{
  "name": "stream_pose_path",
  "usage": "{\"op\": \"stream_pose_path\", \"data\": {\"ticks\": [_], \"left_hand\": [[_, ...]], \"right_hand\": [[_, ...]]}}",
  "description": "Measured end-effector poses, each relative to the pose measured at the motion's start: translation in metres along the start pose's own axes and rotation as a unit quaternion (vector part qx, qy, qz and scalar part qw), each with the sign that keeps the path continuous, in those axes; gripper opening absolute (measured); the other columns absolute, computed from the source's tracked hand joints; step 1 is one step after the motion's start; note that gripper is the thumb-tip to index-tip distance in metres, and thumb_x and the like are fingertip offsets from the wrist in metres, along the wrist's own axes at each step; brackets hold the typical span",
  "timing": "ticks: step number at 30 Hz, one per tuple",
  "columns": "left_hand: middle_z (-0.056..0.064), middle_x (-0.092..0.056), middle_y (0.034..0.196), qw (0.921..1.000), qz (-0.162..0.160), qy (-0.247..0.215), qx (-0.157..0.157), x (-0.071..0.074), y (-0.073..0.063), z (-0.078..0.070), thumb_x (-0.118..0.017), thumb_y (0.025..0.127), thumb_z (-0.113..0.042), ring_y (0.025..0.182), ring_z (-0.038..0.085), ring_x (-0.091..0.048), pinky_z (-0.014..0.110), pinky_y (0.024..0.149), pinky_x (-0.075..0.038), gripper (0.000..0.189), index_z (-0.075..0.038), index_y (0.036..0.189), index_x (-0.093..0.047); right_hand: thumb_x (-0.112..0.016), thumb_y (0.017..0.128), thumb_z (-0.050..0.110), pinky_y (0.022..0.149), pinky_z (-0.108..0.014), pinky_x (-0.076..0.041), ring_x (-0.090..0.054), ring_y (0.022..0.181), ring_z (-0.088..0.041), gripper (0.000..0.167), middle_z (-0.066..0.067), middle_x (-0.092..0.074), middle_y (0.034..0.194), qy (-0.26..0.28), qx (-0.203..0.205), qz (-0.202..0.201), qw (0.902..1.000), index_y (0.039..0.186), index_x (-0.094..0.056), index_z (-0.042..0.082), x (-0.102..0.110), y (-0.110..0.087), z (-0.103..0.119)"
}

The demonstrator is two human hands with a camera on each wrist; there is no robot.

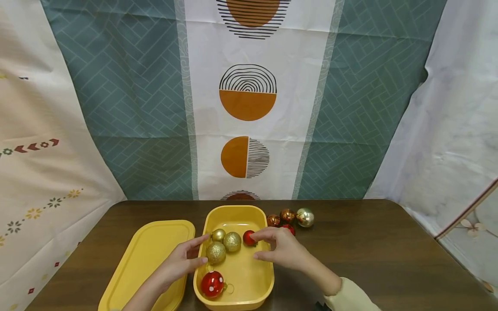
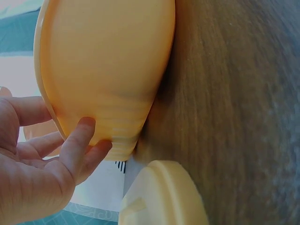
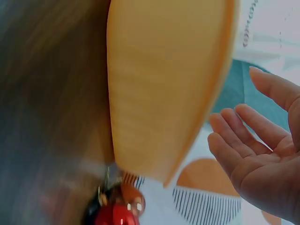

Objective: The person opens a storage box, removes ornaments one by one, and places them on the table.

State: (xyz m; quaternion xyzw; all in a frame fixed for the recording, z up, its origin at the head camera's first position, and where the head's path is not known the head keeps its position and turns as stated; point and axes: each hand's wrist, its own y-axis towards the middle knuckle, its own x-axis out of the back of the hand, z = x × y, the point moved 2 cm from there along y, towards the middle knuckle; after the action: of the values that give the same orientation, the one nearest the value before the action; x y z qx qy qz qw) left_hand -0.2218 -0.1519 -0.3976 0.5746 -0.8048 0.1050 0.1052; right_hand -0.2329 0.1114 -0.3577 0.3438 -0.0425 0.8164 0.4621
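Note:
A yellow plastic container (image 1: 243,276) stands between both hands. Inside lie a shiny gold bauble (image 1: 218,235), two glittery gold baubles (image 1: 216,252), a red bauble with white dots (image 1: 212,284) and a small red bauble (image 1: 249,238). My left hand (image 1: 180,263) straddles the left rim. Its thumb and index finger reach over the inside, held apart with nothing between them; in the left wrist view other fingers (image 2: 77,143) rest at the outer wall. My right hand (image 1: 282,248) hangs over the right rim, fingers loosely bent, the index fingertip overlapping the small red bauble. Its palm (image 3: 267,173) holds nothing.
Left of the container lies a flat yellow lid (image 1: 145,255), partly under my left forearm. Past its right back corner sit copper baubles (image 1: 287,215), a pale gold bauble (image 1: 305,217) and a red bauble (image 1: 288,229). Patterned cloth (image 1: 249,103) hangs behind the brown table (image 1: 362,250).

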Motion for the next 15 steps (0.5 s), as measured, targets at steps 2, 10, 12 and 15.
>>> {"op": "stream_pose_path", "data": {"ticks": [2, 10, 12, 15], "left_hand": [[0.032, -0.033, 0.137, 1.0000, 0.002, 0.001, -0.001, 0.000, 0.000, 0.000, -0.062, 0.083, -0.006, 0.116, 0.039, -0.045, 0.039, 0.084, -0.047, 0.060, 0.007, 0.135, -0.035], [0.033, -0.029, 0.138, 0.9995, 0.021, -0.021, -0.013, 0.000, 0.002, 0.001, -0.059, 0.085, -0.006, 0.116, 0.039, -0.045, 0.038, 0.084, -0.047, 0.060, 0.009, 0.136, -0.032], [0.033, -0.029, 0.138, 0.9994, 0.022, -0.022, -0.013, 0.000, 0.001, 0.001, -0.059, 0.085, -0.006, 0.116, 0.038, -0.046, 0.038, 0.084, -0.047, 0.061, 0.009, 0.136, -0.032], [0.033, -0.029, 0.138, 0.9994, 0.023, -0.021, -0.016, 0.000, 0.001, 0.000, -0.059, 0.085, -0.006, 0.117, 0.041, -0.044, 0.040, 0.086, -0.046, 0.061, 0.010, 0.136, -0.031]], "right_hand": [[-0.074, 0.076, 0.015, 0.089, -0.032, -0.045, -0.057, 0.104, -0.025, 0.041, -0.014, -0.064, 0.108, 0.009, 0.002, 0.014, 0.9999, 0.110, -0.063, -0.004, -0.008, 0.003, 0.003], [-0.075, 0.075, 0.018, 0.086, -0.022, -0.045, -0.057, 0.102, -0.012, 0.041, -0.009, -0.064, 0.109, -0.038, 0.020, 0.075, 0.9963, 0.110, -0.065, -0.001, -0.042, 0.015, 0.010], [-0.075, 0.074, 0.019, 0.084, -0.020, -0.045, -0.057, 0.100, -0.009, 0.041, -0.006, -0.065, 0.108, -0.055, 0.027, 0.086, 0.9944, 0.110, -0.065, 0.001, -0.050, 0.018, 0.011], [-0.075, 0.074, 0.021, 0.080, -0.019, -0.045, -0.056, 0.095, -0.005, 0.042, -0.003, -0.065, 0.107, -0.075, 0.035, 0.100, 0.9916, 0.110, -0.066, 0.003, -0.059, 0.020, 0.015]]}}
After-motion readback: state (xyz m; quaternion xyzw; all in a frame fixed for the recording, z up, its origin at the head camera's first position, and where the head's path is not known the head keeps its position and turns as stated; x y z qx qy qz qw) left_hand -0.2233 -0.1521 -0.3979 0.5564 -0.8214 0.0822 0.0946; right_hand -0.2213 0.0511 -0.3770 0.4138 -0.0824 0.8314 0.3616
